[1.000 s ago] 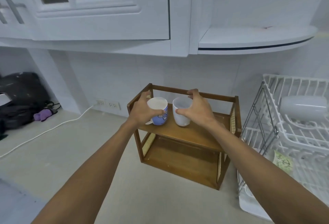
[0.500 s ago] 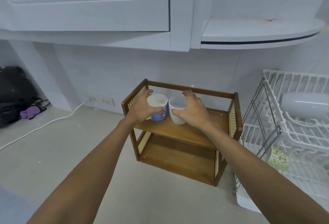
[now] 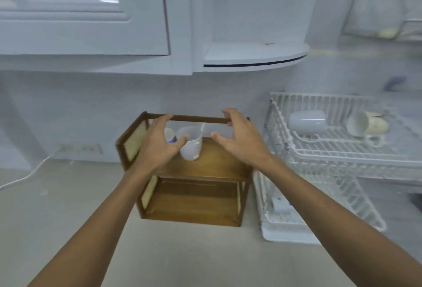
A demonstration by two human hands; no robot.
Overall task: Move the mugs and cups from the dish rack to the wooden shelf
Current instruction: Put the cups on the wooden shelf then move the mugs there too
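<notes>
Mugs are already arriving on the shelf: a white cup and a blue-patterned mug stand upright, side by side, toward the left end of its upper board, the blue one mostly hidden behind the left hand. That hand is spread open, its fingertips just beside or perhaps brushing the white cup; I cannot tell which. The right hand is open too, fingers curled loosely over the middle of the board, holding nothing and clear of the cup. So two pieces look delivered. What is left sits in the rack, just right of the shelf: a white mug and a cream cup, both lying on their sides on the top tier. The lower tier is too blurred to tell whether it holds anything more. By my reckoning the job is roughly half done, with at least two more to carry over and plenty of bare board at the shelf's right end to take them.
</notes>
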